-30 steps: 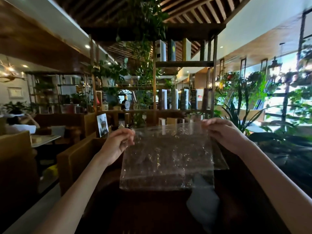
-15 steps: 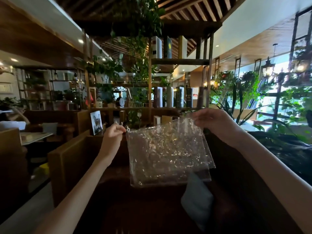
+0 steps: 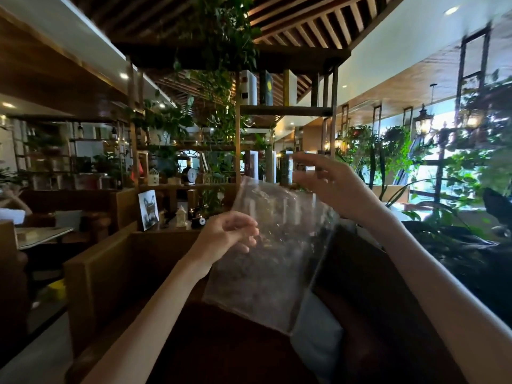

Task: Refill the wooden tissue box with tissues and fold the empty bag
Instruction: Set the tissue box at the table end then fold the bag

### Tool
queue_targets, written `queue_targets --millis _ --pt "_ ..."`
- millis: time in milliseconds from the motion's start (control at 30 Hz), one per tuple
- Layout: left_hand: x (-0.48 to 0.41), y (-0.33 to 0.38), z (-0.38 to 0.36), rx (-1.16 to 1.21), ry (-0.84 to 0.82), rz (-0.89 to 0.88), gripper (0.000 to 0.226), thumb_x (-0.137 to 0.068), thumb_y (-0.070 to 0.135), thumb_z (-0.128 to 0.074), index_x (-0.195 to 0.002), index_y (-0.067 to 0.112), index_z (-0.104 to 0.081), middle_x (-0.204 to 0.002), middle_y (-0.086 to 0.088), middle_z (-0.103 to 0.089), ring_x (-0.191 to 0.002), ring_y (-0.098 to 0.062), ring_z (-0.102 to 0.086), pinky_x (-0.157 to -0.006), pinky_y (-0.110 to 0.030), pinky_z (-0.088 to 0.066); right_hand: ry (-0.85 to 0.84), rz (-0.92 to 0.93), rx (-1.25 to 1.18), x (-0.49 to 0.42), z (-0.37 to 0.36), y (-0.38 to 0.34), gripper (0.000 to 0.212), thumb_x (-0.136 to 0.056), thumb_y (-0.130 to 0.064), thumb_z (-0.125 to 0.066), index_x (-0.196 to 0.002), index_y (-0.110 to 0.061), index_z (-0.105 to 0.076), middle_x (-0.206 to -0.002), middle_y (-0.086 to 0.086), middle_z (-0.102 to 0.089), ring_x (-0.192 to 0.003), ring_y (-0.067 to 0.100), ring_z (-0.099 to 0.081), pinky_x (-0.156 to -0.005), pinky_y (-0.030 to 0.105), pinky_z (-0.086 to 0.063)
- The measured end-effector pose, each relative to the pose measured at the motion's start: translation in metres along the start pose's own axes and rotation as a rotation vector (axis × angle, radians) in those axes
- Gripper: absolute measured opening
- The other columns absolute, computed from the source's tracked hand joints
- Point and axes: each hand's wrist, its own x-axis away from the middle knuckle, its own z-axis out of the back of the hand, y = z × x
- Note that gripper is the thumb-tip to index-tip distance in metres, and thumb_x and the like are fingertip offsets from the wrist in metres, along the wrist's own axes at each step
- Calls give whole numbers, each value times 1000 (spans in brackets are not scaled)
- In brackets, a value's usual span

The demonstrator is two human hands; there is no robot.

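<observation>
bag: clear crinkly plastic bag [image 3: 273, 253], held up, hanging tilted
left hand [image 3: 225, 239]: grip pinching the bag's left edge
right hand [image 3: 335, 189]: above the bag's top right, fingers spread wide, holding nothing

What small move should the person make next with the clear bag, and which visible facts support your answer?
Probably bring the right hand back onto the bag's free upper edge. Only the left hand pinches the clear bag, which hangs slanted in the air while the right hand's fingers are spread open beside it.
</observation>
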Motion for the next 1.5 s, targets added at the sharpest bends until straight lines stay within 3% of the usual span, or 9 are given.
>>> queue_targets --millis 67,200,367,467,667,1067,1333,1467,1500 --pt "5 -3 8 119 127 28 18 -74 21 -81 -90 15 -74 -82 -5 -77 -71 -17 -74 -58 -24 -60 51 -156 -281 21 1 24 69 -83 -59 -59 -145 -33 -44 -137 -10 -59 -120 8 -60 -106 40 -49" --pt "13 -11 16 240 263 88 22 -80 15 -79 -76 30 -63 -64 22 -74 -56 5 -70 -44 -11 -51 -151 -458 -650 66 -41 67 105 -67 -70 -70 -153 -23 -31 -142 3 -56 -130 21 -54 -112 50 -40" --pt "22 -17 24 256 294 155 43 -69 24 -85 -108 15 -68 -96 -5 -79 -79 -17 -77 -56 -22 -59 -181 -488 -836 75 -98 72 68 -72 -37 -82 -134 -25 -56 -116 8 -74 -100 18 -71 -78 27 -57" --pt "27 -20 32 294 275 186 62 -66 23 -87 -117 3 -58 -99 -7 -79 -84 -21 -77 -63 -28 -62 -125 -450 -852 69 -108 69 55 -67 -32 -86 -119 -25 -69 -95 4 -76 -84 12 -72 -70 22 -57" --pt "32 -23 52 442 13 238 57 -82 36 -73 -131 15 -54 -125 -12 -69 -115 -29 -67 -90 -35 -60 9 -441 -860 61 -110 75 28 -72 -21 -81 -99 -24 -77 -86 2 -75 -78 10 -71 -68 19 -58" --pt "29 -45 40 190 157 104 16 -81 7 -74 -97 8 -73 -96 -19 -76 -83 -30 -75 -70 -29 -62 -94 -509 -848 67 -85 103 51 -63 -35 -87 -111 -22 -75 -100 5 -78 -88 9 -74 -71 16 -57" --pt "28 -28 32 244 87 -80 24 -79 16 -74 -102 10 -76 -93 -14 -77 -81 -23 -74 -70 -24 -61 -123 -345 -867 64 -47 88 23 -76 -11 -75 -99 -11 -79 -97 6 -79 -83 10 -75 -71 17 -59" --pt "32 -9 39 221 2 -190 16 -76 14 -78 -93 16 -80 -96 -7 -78 -92 -23 -74 -79 -30 -62 -111 -156 -815 64 -29 67 68 -59 -46 -87 -108 0 -74 -112 23 -72 -99 31 -73 -85 35 -61" --pt "32 -5 41 255 -39 -204 13 -78 14 -76 -90 15 -80 -99 -6 -77 -96 -23 -73 -83 -31 -61 -81 -133 -781 64 -27 64 62 -60 -44 -86 -106 -4 -76 -112 21 -73 -101 33 -72 -86 37 -61"
